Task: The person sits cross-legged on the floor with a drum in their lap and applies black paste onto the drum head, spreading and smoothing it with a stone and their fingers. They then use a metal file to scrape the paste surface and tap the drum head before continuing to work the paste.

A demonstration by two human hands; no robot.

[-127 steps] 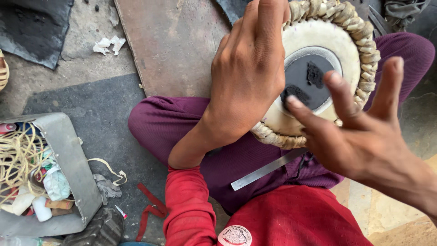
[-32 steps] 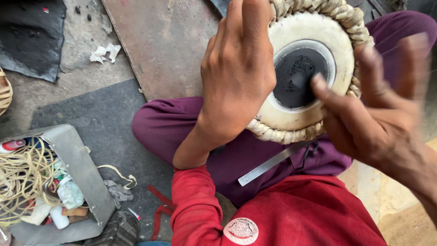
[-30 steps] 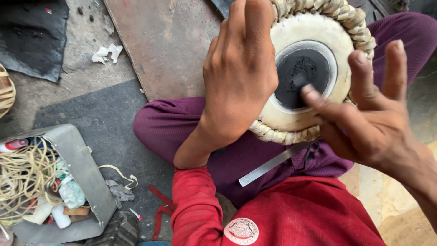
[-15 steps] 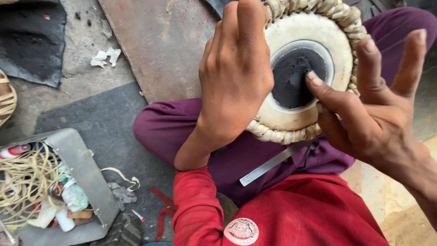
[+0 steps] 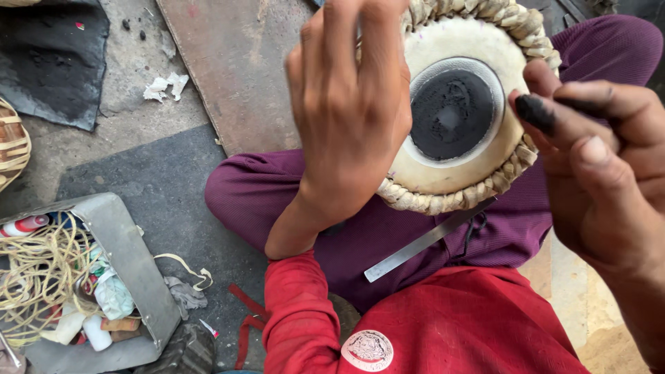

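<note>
A small round drum (image 5: 478, 176) rests on my lap, with a pale skin head, a braided rim and a black paste disc (image 5: 451, 114) in the middle. My left hand (image 5: 350, 111) lies over the drum's left side and grips its edge. My right hand (image 5: 603, 166) is lifted off the drum at the right, fingers curled together, one fingertip coated in black paste. A flat metal ruler (image 5: 426, 240) lies across my purple trousers under the drum.
A grey metal box (image 5: 118, 270) at the lower left holds yellow cord, small bottles and scraps. A rusty metal sheet (image 5: 239, 69) lies ahead on the concrete floor, with a dark mat (image 5: 52, 62) and a basket edge (image 5: 14, 145) at the left.
My right hand has pulled back from the black disc, and its spread fingers have curled in. My left hand keeps its hold on the drum.
</note>
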